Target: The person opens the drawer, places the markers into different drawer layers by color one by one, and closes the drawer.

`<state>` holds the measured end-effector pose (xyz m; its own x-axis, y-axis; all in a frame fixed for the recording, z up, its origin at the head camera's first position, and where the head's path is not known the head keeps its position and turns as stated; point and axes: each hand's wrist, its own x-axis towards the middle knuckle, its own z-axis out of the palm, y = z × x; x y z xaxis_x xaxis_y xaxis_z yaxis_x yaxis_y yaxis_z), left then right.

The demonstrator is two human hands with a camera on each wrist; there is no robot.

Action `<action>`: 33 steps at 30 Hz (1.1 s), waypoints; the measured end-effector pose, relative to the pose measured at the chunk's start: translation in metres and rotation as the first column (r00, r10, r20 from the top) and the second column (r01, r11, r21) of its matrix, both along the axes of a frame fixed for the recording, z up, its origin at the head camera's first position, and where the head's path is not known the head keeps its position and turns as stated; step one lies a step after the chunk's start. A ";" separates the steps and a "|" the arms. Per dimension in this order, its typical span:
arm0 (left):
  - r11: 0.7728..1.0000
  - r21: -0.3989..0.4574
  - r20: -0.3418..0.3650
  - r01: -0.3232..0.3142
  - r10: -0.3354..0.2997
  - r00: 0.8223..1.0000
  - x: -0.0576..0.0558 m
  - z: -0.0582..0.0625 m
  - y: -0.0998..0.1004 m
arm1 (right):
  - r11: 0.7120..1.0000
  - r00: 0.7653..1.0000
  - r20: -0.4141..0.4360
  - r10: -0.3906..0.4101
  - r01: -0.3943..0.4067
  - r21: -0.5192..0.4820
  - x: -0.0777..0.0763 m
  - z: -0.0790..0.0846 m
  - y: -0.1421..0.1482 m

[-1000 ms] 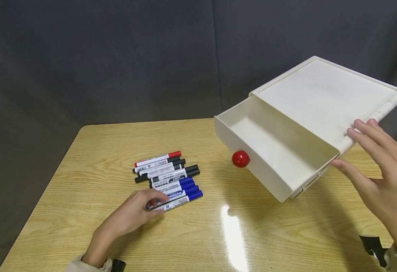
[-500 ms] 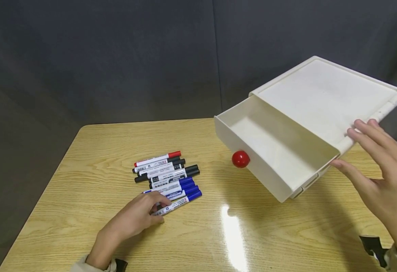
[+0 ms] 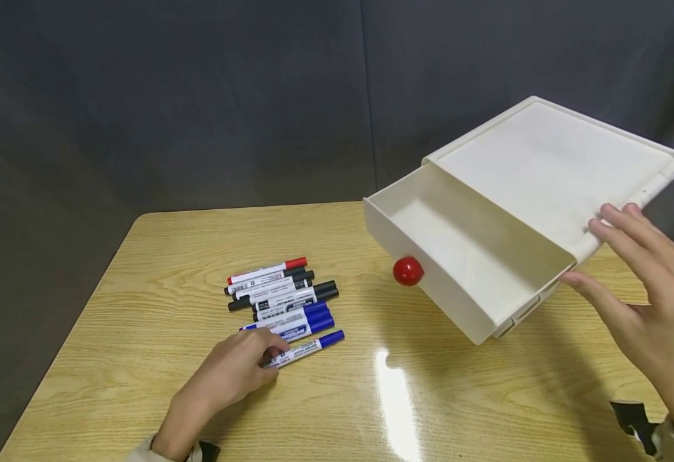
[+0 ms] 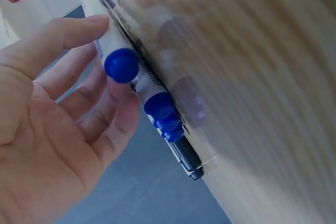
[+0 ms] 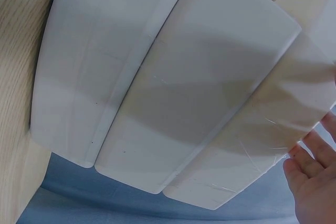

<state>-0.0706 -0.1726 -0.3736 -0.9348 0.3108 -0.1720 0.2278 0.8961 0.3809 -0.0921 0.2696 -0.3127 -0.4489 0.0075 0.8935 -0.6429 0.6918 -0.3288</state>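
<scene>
In the head view my left hand pinches a blue-capped whiteboard marker between thumb and fingers, low over the table. The left wrist view shows that marker a little apart from the other markers. Those others lie side by side in a row, with blue, black and red caps. My right hand rests on the near right edge of a white drawer unit, fingers on top and thumb at the side. Its top drawer stands pulled out, with nothing visible inside.
A red round knob sticks out from the front of the drawer. The wooden table ends at a dark curtain behind. White side panels of the unit fill the right wrist view.
My left hand has taken hold of the nearest blue-capped marker and drawn it slightly toward me, opening a gap from the row. The right hand and drawer unit look unmoved.
</scene>
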 end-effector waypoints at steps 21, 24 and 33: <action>0.982 0.134 -0.018 0.137 -0.135 0.991 -0.004 0.006 -0.007 | 1.000 1.000 0.003 -0.004 0.004 0.013 -0.001 -0.002 0.002; 0.980 0.134 -0.037 0.147 -0.143 0.989 -0.004 0.007 -0.007 | 1.000 1.000 -0.002 0.002 -0.002 0.007 -0.002 -0.002 0.001; 0.971 0.157 -0.114 0.179 -0.162 0.980 -0.008 0.019 -0.007 | 1.000 1.000 0.005 -0.002 0.002 0.012 0.000 -0.001 0.001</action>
